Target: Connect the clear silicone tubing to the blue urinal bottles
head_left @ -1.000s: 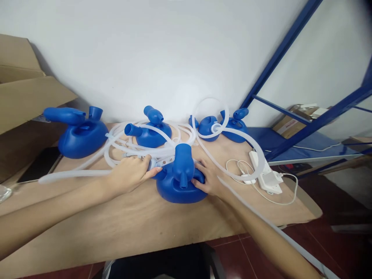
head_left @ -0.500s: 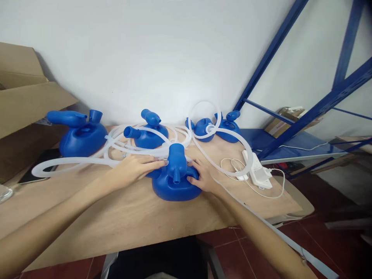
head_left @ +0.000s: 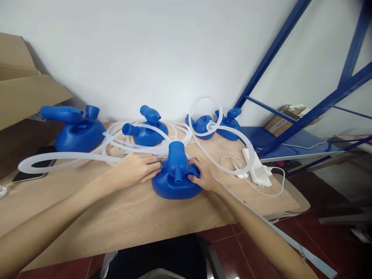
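A blue plastic urinal bottle (head_left: 176, 190) stands upright near the middle of the table, with a blue funnel-shaped piece (head_left: 177, 159) on top, its narrow nozzle pointing toward me. My left hand (head_left: 136, 169) is wrapped round the bottle's left end, which the fingers mostly hide. At the right end my right hand (head_left: 204, 175) grips the body, thumb in front and fingers behind. Clear white hose (head_left: 72, 155) lies in loops beyond and left of my left hand.
More blue urinal bottles (head_left: 80, 135) stand along the wall. A power strip (head_left: 258, 170) with white cables lies at right. At left are a cardboard box (head_left: 31, 93) and a dark phone (head_left: 31, 175). A blue metal shelf (head_left: 290, 145) stands beyond the table's right end.
My left fingers have drawn back from the funnel piece and curled lower at the bottle's left end. The right hand keeps its hold. The view has shifted slightly.
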